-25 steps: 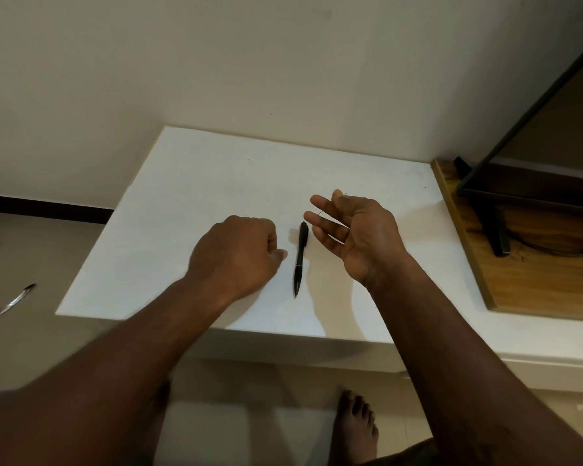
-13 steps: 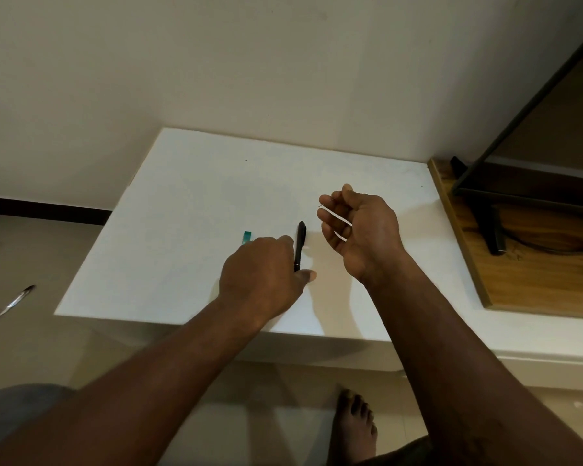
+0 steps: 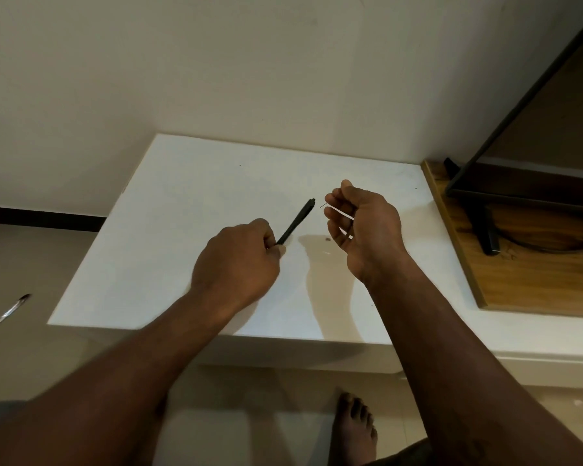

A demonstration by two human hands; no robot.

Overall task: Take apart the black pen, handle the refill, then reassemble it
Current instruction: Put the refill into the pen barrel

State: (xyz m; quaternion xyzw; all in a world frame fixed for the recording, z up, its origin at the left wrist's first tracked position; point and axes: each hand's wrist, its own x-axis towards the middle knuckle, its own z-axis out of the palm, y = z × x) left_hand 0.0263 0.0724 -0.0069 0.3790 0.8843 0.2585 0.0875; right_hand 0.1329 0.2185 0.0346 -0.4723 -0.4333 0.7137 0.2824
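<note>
The left hand (image 3: 236, 264) is pinched shut on the lower end of the black pen barrel (image 3: 297, 222), lifted clear of the white table (image 3: 182, 203) with its open end angled up toward the other hand. The right hand (image 3: 364, 227) is curled around the thin pale refill (image 3: 340, 213), whose fine tip pokes out just beside the barrel's mouth without touching it. This looks like the reassembly step, refill about to go back in. To do it well, line the refill up along the barrel's axis, steady both wrists, feed it in gently, and never force it. A small dark speck (image 3: 327, 241) lies on the table under the right hand; what it is I cannot tell
</note>
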